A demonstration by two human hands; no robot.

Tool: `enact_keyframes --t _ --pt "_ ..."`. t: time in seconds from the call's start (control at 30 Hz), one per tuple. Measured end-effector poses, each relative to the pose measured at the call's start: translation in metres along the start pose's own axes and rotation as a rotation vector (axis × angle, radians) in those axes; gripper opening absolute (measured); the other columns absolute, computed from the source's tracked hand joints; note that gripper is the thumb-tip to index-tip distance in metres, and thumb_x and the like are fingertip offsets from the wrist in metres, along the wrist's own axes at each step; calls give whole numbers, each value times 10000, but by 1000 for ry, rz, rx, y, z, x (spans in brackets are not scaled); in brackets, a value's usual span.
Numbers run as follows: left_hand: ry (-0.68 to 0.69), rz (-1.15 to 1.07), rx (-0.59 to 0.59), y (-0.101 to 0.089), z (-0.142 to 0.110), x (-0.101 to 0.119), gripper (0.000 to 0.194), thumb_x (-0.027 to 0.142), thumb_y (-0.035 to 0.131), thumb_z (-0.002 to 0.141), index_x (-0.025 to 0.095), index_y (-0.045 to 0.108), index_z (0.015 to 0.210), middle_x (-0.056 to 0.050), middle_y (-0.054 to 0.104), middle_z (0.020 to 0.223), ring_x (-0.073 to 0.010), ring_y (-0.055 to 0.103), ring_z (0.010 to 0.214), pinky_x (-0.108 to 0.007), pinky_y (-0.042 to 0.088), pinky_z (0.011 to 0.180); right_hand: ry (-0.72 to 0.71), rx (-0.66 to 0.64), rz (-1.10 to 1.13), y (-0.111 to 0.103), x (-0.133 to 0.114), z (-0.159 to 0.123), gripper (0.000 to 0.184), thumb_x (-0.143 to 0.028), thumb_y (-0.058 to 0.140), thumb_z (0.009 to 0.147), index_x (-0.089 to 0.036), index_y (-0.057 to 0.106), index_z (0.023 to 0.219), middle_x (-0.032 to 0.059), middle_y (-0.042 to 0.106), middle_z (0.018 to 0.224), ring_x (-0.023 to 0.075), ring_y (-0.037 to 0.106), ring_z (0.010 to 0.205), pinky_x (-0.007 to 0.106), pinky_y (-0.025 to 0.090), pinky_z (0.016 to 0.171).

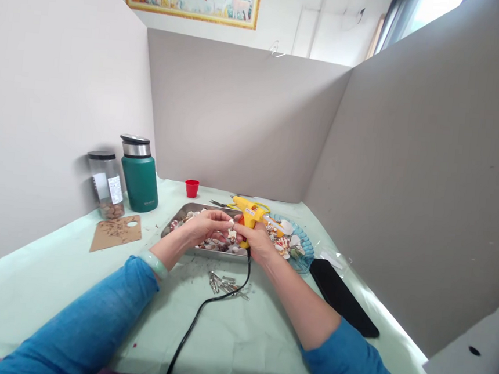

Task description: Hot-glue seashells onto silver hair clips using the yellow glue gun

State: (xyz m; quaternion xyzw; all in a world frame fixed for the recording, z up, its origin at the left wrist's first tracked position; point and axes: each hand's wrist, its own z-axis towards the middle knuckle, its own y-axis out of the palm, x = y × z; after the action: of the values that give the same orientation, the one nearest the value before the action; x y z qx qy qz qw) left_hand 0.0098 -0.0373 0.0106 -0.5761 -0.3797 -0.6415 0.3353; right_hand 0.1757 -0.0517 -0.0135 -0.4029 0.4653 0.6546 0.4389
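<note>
My right hand (pixel 257 239) is closed round a yellow hot glue gun (pixel 251 211), whose black cord (pixel 204 303) runs down to the table's near edge. Pinched in the fingertips of my left hand (pixel 208 225) is a small whitish piece (pixel 231 232), perhaps a shell; the right fingertips meet it too. Both hands are over a metal tray (pixel 209 253) holding many shells. Right of the tray, a blue scalloped dish (pixel 306 251) carries more shells and a white star-like piece. Several metal hair clips (pixel 227 286) lie on the cloth in front.
On the left stand a green bottle (pixel 140 180) and a clear jar (pixel 108 189) behind a brown board (pixel 116 233). A red cup (pixel 191 188) and scissors (pixel 222 204) are at the back. A black flat object (pixel 344 300) lies right. Grey panels enclose three sides.
</note>
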Motion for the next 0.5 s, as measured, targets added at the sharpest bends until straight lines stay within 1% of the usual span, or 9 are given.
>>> enact_keyframes --t 0.1,0.27,0.4,0.5 --pt "-4 -9 -18 0 -1 2 294 277 823 620 116 636 780 4 575 643 -84 551 555 -256 506 581 -7 -7 -2 -1 1 0 364 -277 762 599 -162 573 888 -61 531 590 54 456 435 186 395 425" --pt "-16 -23 -47 -1 -1 1 285 263 817 628 117 628 783 17 557 634 -74 534 544 -246 494 574 3 -44 24 -2 2 1 360 -286 751 623 -160 576 911 -74 518 534 59 460 425 186 393 442" --pt "-7 -67 -9 2 -2 1 287 248 819 622 119 613 774 16 562 639 -65 534 538 -221 477 556 3 -29 31 -4 3 2 366 -316 742 638 -158 572 921 -73 519 483 71 472 413 181 368 435" --pt "20 -112 28 3 -1 0 290 240 820 623 123 610 785 12 574 658 -58 536 542 -199 469 550 6 -28 39 -5 4 3 357 -331 730 657 -156 573 925 -61 536 483 81 485 414 184 358 429"
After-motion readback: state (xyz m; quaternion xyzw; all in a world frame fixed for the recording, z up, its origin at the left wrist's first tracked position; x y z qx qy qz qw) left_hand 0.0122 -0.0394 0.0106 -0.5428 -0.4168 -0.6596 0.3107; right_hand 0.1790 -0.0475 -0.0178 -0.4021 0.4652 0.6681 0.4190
